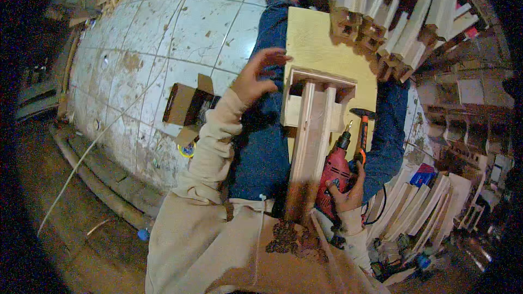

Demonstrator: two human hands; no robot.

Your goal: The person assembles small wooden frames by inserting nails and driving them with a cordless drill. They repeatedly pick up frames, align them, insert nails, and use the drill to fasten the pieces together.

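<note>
My right hand [347, 191] is closed around the body of a red power drill [334, 173], its bit pointing away from me. Just right of the drill lies a hammer [363, 130] with a black head and orange handle, close to my right fingers. A wooden assembly [306, 130], long strips joined to a box-like end, rests across a pale yellow board [310, 32] over my legs. My left hand [257, 78] is open, thumb and fingers apart, with nothing visible in it. Its fingertips come close to the board's left edge.
Stacks of wooden pieces lie at the far right [397, 16] and near right [417, 207]. An opened cardboard box [188, 106] sits on the dirty tiled floor [158, 32] to the left, beside a yellow roll [187, 149]. A black cord [379, 207] loops near my right forearm.
</note>
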